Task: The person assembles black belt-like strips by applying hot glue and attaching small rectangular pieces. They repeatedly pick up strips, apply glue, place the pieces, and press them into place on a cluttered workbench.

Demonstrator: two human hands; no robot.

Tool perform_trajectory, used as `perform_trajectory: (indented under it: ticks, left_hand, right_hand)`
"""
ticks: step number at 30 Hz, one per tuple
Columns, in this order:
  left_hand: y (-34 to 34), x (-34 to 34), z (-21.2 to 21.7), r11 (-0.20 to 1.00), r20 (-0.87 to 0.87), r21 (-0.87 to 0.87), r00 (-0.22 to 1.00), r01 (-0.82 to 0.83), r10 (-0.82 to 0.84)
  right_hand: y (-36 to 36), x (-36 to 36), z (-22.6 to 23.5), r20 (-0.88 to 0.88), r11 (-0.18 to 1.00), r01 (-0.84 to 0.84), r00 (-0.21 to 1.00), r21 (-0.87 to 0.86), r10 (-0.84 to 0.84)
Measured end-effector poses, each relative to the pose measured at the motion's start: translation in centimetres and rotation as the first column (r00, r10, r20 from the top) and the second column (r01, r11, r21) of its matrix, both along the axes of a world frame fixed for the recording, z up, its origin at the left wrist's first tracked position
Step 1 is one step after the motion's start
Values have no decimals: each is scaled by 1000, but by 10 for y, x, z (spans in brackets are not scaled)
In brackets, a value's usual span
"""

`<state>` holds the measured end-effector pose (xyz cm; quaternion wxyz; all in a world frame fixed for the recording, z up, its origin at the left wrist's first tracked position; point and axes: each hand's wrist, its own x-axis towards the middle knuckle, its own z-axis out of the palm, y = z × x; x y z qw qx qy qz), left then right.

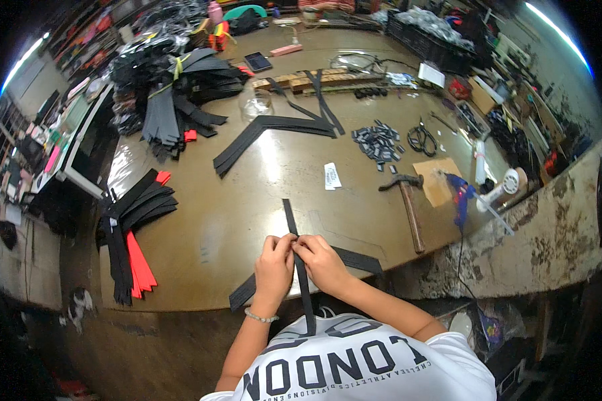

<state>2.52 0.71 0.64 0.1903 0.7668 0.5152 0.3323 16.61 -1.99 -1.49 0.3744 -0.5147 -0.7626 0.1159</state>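
My left hand and my right hand meet at the front of the table, fingertips pinched together on a narrow black strap. One end of the strap points away from me. The other hangs down over my shirt. Whatever small part may lie between the fingertips is hidden. Under my forearms and hands, a wider bent bundle of black straps lies on the table, its middle covered. Farther off lies another bent stack of black straps, with a small white label to its right.
At right lie a hammer, scissors, a pile of small dark pieces, brown cardboard and a blue glue gun. Black and red strips lie left, below a large black heap. A person's striped sleeve shows behind.
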Motion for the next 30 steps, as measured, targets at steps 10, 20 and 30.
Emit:
perform_trajectory:
  ticks: [10, 20, 30]
  left_hand:
    - [6, 2, -3, 999, -22, -35, 1000, -5, 4]
    - [4, 4, 3, 998, -115, -50, 993, -23, 17]
    - [-12, -6, 10, 985, -60, 47, 984, -165, 168]
  right_hand:
    - [4, 6, 5, 4, 995, -93, 996, 27, 93]
    - [-69, 109, 29, -244, 951, 107, 953, -290, -181]
    - [-16, 298, 44, -50, 337, 918, 334, -208, -941]
